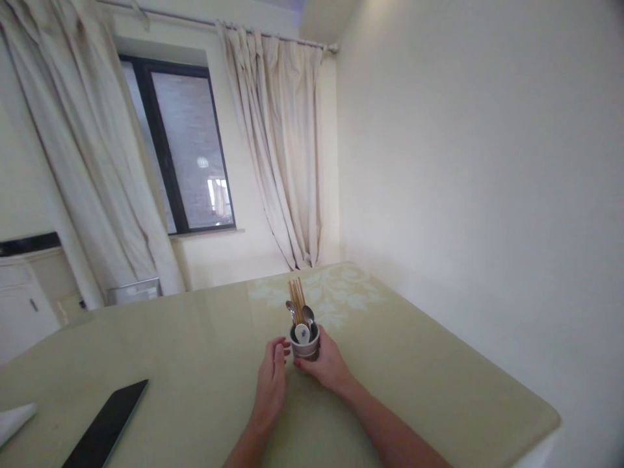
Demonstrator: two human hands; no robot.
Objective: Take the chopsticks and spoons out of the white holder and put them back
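A small round utensil holder (305,351) stands upright in front of me, around the middle of the table. In it are several wooden chopsticks (297,300), two metal spoons (308,314) and a white ceramic spoon (302,334) with a blue mark. My right hand (325,361) grips the holder from the right, its thumb across the front and its other fingers partly hidden behind. On the left side my left hand (275,361) is held beside the holder, fingers apart and slightly curled. Whether its fingertips touch the holder I cannot tell.
A pale green table (195,364) with a leaf pattern meets the wall (463,195) on the right. At the left lie a dark flat tablet-like object (110,422) and a white item (14,419). Curtains (287,143) and a window (190,143) are behind.
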